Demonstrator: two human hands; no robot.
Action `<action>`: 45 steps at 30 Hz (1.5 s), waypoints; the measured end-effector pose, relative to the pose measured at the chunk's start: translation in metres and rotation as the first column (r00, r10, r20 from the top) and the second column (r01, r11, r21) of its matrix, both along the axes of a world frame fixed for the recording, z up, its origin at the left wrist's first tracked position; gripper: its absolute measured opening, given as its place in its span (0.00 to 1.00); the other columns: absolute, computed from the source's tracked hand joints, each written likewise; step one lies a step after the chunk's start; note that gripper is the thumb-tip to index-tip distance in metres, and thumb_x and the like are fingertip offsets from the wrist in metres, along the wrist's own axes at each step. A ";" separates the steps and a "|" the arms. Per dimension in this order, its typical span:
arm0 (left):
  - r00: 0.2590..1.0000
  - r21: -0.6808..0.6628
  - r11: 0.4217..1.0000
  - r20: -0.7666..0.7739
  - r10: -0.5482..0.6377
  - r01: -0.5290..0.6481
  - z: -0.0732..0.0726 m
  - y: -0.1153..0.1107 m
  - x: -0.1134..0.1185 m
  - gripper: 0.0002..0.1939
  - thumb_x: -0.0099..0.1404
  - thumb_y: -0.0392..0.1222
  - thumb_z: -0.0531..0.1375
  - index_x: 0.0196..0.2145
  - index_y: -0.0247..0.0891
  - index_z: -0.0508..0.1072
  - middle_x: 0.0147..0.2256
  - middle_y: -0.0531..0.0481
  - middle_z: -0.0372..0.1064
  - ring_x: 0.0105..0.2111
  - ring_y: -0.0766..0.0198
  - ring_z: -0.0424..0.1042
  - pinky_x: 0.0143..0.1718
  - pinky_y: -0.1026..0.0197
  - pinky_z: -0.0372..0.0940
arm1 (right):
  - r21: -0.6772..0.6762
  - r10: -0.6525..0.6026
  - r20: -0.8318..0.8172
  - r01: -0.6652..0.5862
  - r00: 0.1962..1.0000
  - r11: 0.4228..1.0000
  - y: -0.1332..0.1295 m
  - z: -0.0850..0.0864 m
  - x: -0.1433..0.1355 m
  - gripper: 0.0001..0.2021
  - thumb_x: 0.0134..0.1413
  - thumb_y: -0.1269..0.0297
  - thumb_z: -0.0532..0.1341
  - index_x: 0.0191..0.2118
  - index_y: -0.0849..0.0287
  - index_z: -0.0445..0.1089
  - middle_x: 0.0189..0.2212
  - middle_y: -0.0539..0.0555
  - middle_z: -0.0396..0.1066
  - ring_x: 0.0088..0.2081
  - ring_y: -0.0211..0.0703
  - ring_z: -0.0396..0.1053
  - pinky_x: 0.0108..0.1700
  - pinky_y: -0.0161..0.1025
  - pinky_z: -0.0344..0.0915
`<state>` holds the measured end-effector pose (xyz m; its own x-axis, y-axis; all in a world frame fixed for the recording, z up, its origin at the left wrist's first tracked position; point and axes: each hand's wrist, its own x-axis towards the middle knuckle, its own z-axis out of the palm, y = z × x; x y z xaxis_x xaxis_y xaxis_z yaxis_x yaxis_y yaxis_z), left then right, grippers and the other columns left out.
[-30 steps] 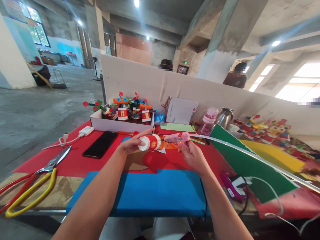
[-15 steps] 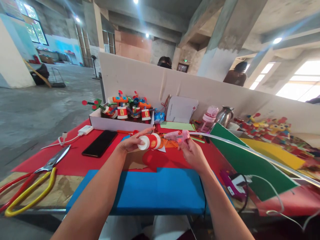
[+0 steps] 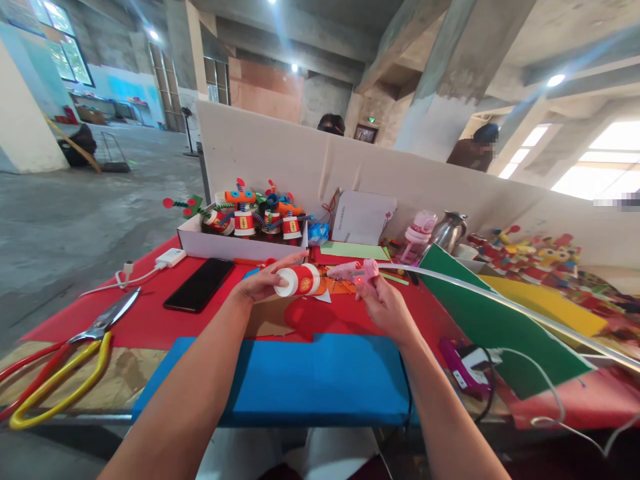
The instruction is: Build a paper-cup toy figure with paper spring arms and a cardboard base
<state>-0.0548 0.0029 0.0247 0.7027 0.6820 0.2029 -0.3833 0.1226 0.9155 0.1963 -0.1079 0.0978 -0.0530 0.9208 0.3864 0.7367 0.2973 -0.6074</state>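
My left hand [image 3: 260, 281] is closed on a red and white paper cup [image 3: 306, 280], which lies on its side in the air above the table. The thumb rests near its white end. My right hand [image 3: 381, 299] grips a pink hot glue gun [image 3: 354, 272] with a small lit red light. Its nozzle points left at the cup's other end, close to it; whether they touch I cannot tell. A long clear glue stick [image 3: 480, 298] runs out of the gun's back to the right. Under the hands lie red paper and brown cardboard [image 3: 270, 319].
Scissors [image 3: 103, 327] and a black phone [image 3: 199, 285] lie at left. Behind them stands a white box [image 3: 240, 249] of paper-cup figures. Blue sheets [image 3: 320, 380] cover the front edge. Green card [image 3: 495, 320], a purple power socket [image 3: 463, 368] and cables are at right.
Almost nothing differs. The cup has turned or shifted very slightly in my left hand, and the glue gun stays close to its end.
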 end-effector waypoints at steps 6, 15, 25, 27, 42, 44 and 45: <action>1.000 0.005 1.000 0.014 -0.002 0.002 -0.002 0.001 0.000 0.48 0.45 0.39 0.65 0.64 0.40 0.55 0.50 0.42 0.69 0.45 0.51 0.71 0.41 0.58 0.67 | 0.001 0.005 0.002 -0.005 1.000 1.000 0.000 -0.001 0.000 0.14 0.58 0.52 0.51 0.32 0.56 0.65 0.21 0.50 0.68 0.25 0.42 0.66 0.28 0.35 0.58; 0.999 0.009 1.000 0.040 0.002 -0.003 -0.005 0.004 0.002 0.47 0.47 0.41 0.64 0.64 0.39 0.53 0.51 0.41 0.69 0.47 0.51 0.71 0.46 0.55 0.66 | -0.012 -0.001 -0.019 0.001 1.000 1.000 -0.004 0.001 -0.001 0.14 0.58 0.53 0.51 0.33 0.56 0.65 0.21 0.51 0.67 0.26 0.43 0.67 0.27 0.35 0.58; 0.993 -0.115 0.993 0.113 0.028 -0.015 -0.006 0.005 0.006 0.48 0.46 0.38 0.65 0.64 0.42 0.54 0.52 0.44 0.69 0.44 0.55 0.71 0.45 0.55 0.66 | -0.014 -0.037 -0.038 0.036 0.999 0.999 -0.007 -0.004 -0.003 0.15 0.57 0.52 0.51 0.37 0.58 0.67 0.25 0.53 0.71 0.24 0.42 0.66 0.27 0.36 0.59; 0.990 -0.133 0.991 0.134 0.036 -0.018 -0.007 0.005 0.008 0.47 0.46 0.38 0.65 0.63 0.41 0.55 0.53 0.43 0.68 0.45 0.54 0.71 0.46 0.54 0.67 | -0.004 -0.045 -0.034 0.044 0.998 0.999 -0.008 -0.005 -0.003 0.15 0.57 0.53 0.51 0.39 0.58 0.67 0.25 0.53 0.72 0.24 0.42 0.66 0.27 0.35 0.59; 0.964 -0.252 0.967 0.247 0.094 -0.030 -0.008 0.002 0.019 0.37 0.53 0.38 0.63 0.61 0.40 0.59 0.50 0.42 0.70 0.43 0.52 0.73 0.41 0.52 0.71 | 0.053 -0.116 -0.081 0.121 0.990 0.991 -0.007 -0.016 -0.004 0.19 0.58 0.50 0.51 0.38 0.60 0.69 0.25 0.54 0.71 0.22 0.41 0.64 0.26 0.35 0.58; 0.962 -0.260 0.965 0.255 0.094 -0.025 -0.007 0.001 0.020 0.37 0.53 0.38 0.63 0.61 0.39 0.59 0.49 0.42 0.71 0.43 0.52 0.73 0.40 0.53 0.70 | 0.048 -0.115 -0.101 0.120 0.988 0.992 -0.008 -0.017 -0.005 0.19 0.58 0.49 0.51 0.38 0.60 0.68 0.23 0.53 0.70 0.21 0.39 0.62 0.24 0.35 0.56; 0.961 -0.264 0.964 0.259 0.094 -0.024 -0.006 0.001 0.020 0.37 0.53 0.38 0.63 0.61 0.38 0.59 0.49 0.42 0.71 0.42 0.53 0.74 0.40 0.53 0.70 | 0.046 -0.115 -0.107 0.120 0.988 0.992 -0.008 -0.017 -0.005 0.19 0.58 0.49 0.51 0.38 0.60 0.68 0.22 0.52 0.68 0.20 0.39 0.61 0.23 0.35 0.55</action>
